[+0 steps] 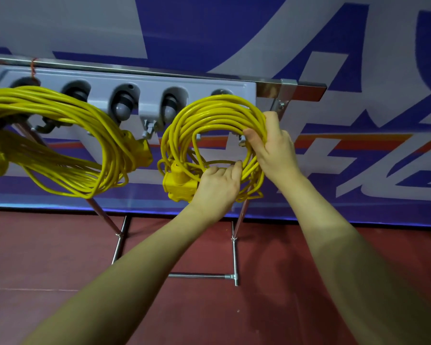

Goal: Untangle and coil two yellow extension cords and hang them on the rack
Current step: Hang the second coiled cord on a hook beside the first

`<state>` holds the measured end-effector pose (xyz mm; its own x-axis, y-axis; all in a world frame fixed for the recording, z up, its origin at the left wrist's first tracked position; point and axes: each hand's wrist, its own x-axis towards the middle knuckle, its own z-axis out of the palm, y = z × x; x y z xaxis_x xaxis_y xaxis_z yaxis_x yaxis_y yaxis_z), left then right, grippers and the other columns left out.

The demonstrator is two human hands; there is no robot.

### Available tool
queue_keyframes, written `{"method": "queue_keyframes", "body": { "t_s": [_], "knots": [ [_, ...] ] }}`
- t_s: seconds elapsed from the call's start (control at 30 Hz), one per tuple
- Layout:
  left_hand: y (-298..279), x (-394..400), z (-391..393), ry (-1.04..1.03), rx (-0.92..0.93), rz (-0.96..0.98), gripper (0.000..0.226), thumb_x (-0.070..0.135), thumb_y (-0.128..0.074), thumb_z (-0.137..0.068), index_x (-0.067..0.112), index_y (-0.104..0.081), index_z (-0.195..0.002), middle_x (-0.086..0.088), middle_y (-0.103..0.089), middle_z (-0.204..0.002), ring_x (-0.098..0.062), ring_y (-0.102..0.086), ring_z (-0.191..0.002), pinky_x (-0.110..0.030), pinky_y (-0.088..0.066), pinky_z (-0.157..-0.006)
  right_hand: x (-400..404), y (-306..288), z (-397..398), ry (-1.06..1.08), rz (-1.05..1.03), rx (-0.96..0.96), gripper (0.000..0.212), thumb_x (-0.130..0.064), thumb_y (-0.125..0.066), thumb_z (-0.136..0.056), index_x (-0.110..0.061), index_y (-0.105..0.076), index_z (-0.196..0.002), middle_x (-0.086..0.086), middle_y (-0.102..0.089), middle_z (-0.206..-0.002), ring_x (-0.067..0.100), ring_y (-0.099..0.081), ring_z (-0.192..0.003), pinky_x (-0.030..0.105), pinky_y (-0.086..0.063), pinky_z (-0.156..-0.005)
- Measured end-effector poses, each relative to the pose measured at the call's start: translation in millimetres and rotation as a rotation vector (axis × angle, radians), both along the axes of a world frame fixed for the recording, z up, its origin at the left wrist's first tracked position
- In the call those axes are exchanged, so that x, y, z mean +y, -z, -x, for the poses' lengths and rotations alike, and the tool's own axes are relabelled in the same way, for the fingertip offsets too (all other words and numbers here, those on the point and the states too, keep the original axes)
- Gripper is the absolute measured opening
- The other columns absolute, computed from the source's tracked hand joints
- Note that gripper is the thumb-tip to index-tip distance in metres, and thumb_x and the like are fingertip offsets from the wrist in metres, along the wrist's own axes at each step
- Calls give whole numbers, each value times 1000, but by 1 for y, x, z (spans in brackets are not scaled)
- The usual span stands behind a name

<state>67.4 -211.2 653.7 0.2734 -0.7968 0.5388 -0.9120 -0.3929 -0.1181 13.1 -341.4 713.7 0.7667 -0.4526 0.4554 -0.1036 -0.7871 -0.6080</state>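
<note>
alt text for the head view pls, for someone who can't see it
A person's right hand and left hand hold a coiled yellow extension cord at the right end of a grey hook rack; a second yellow coil hangs at the rack's left end.

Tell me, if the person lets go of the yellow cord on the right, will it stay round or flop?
Probably it would sag: the right coil is many loose loops, with both hands gripping it. The left coil droops long under the rack. The chunky socket end likely drags that side downward.
</note>
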Motion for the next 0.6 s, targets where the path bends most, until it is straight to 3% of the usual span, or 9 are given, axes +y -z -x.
{"method": "queue_keyframes", "body": {
  "t_s": [0.07, 0.13, 0.2, 0.27, 0.4, 0.53, 0.6],
  "knots": [
    [5, 6, -1, 14, -20, 20, 49, 8, -42, -72, -5, -64, -114, -10, -71, -84, -21, -65, -64, -30, -48, -67, -1, 7, -2, -9, -119, -14, 67, -78, -30, -81, -20, -42, -112, 0, -67, -93, 26, -68, -84, 49, -54, -71],
    [11, 13, 0, 26, -35, 45, 53, 8, -53, -73, -6, -56, -124, -18, -66, -114, -27, -67, -87, -33, -41, -85, 1, 11, -2, -8, -199, -39, 59, -76, -35, -81, -26, -41, -111, -6, -67, -96, 21, -68, -87, 50, -55, -71],
    [15, 23, 0, 74, -26, 67, 60, 9, -61, -74, -5, -48, -131, -22, -53, -134, -32, -57, -114, -38, -34, -102, 6, 11, -1, -12, -252, -81, 60, -73, -36, -83, -24, -42, -117, -9, -65, -101, 16, -67, -93, 46, -55, -78],
    [18, 39, 0, 78, 35, 160, 66, 11, -65, -77, 0, -40, -137, -19, -39, -145, -32, -39, -132, -40, -24, -112, 9, 15, 1, -10, -284, -108, 65, -70, -36, -85, -20, -41, -126, -9, -62, -111, 12, -62, -102, 34, -53, -84],
    [26, 70, -3, -108, 186, 420, 74, 35, -71, -81, 7, -31, -137, -13, -29, -141, -31, -33, -131, -40, -26, -108, 14, 38, 9, -3, -391, -140, 58, -46, -55, -86, -21, -35, -135, -13, -55, -118, -5, -54, -104, 5, -40, -85],
    [29, 70, -9, -358, 451, 449, 101, 59, -70, -71, 0, -25, -140, -21, -32, -143, -32, -30, -132, -44, -29, -104, 25, 51, 10, 41, -436, -225, 77, -48, -62, -77, -15, -30, -139, 4, -51, -130, 13, -53, -116, 15, -42, -96],
    [25, 66, -11, -408, 596, 444, 109, 55, -76, -66, -2, -24, -143, -20, -39, -142, -32, -34, -130, -49, -34, -101, 30, 52, 9, 69, -461, -242, 77, -50, -61, -77, -16, -29, -139, 4, -50, -134, 14, -51, -120, 16, -41, -98]
  ]
}}
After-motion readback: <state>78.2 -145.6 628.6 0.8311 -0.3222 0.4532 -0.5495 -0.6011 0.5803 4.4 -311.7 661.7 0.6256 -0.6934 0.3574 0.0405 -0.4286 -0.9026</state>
